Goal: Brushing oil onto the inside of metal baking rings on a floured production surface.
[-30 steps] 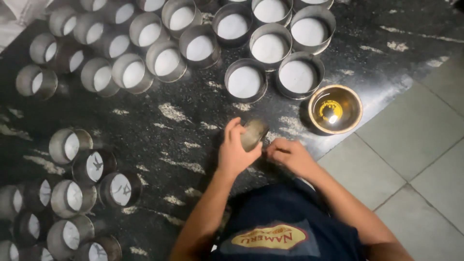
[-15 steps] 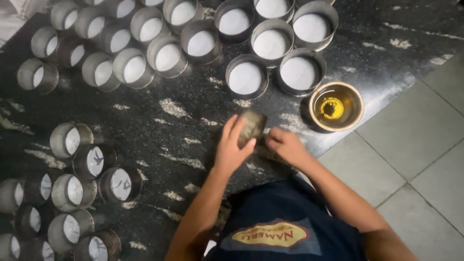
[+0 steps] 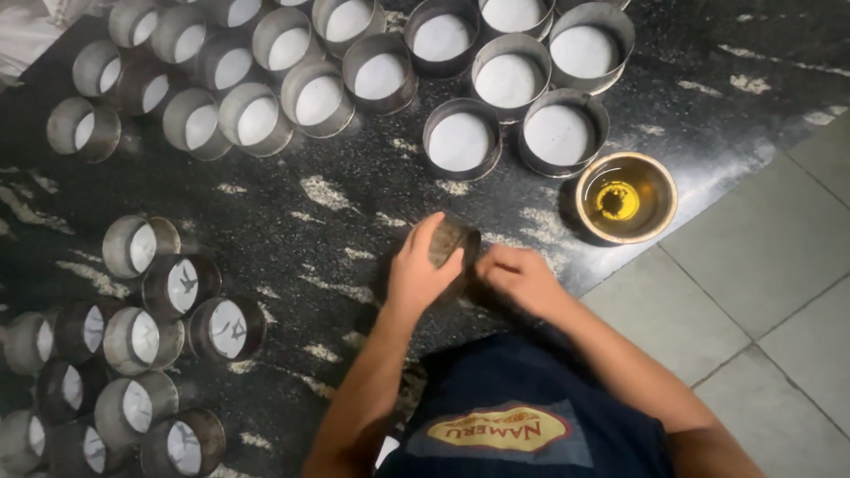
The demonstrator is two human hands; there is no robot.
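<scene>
The left hand (image 3: 423, 274) curls around a small round metal tin (image 3: 452, 243), holding it tilted on the black speckled floor slab (image 3: 336, 204). The right hand (image 3: 522, 279) rests beside the tin, fingers bunched at its rim. Just right of them stands a metal bowl of yellow oil (image 3: 626, 196). Paper-lined tins (image 3: 460, 140) stand in rows beyond; others (image 3: 142, 336) lie on their sides at left.

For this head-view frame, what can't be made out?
- Inside of the round tin: turned on its side and covered by the left hand.
- Right hand fingertips: tucked against the tin, so what they hold is unclear.
- Tins at the left edge: cut off by the frame.
- Yellow liquid in the metal bowl: kind unknowable.
</scene>
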